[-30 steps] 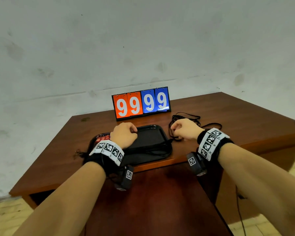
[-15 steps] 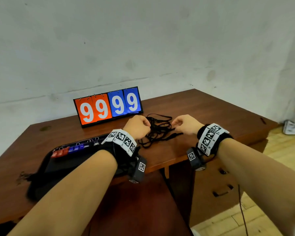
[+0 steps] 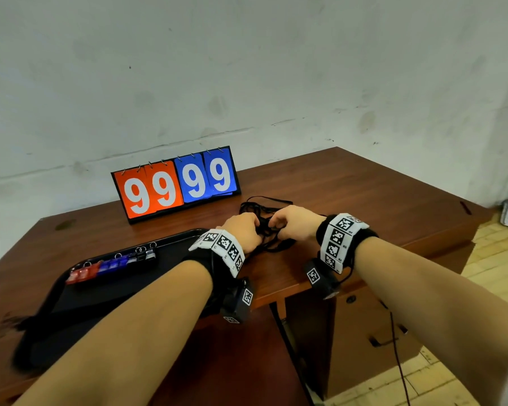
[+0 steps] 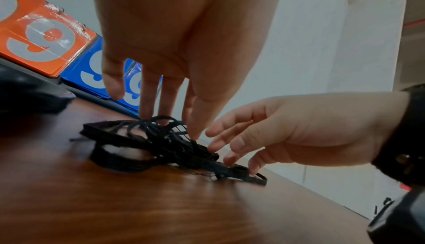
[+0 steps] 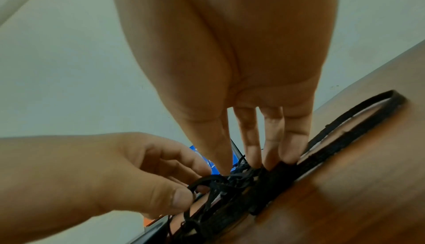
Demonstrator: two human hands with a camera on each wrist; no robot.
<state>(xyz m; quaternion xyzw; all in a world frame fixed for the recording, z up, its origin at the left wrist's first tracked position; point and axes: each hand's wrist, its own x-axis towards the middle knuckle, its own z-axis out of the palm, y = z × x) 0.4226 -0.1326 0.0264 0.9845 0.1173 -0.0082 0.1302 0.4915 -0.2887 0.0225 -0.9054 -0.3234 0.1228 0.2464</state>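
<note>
Black cord tangle flat on table, long axis near-to-far; left grip clamped on it, right grip apart, touching.

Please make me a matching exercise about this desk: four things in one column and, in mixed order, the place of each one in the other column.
Things:
1 scoreboard
2 black cords
3 coloured clips
4 black tray

Places:
A under the fingertips of the left hand and the right hand
B in a row on the tray
C standing at the back of the table, near the wall
D lying left of both hands, at the table's near edge

Pairs: 1-C, 2-A, 3-B, 4-D
</note>
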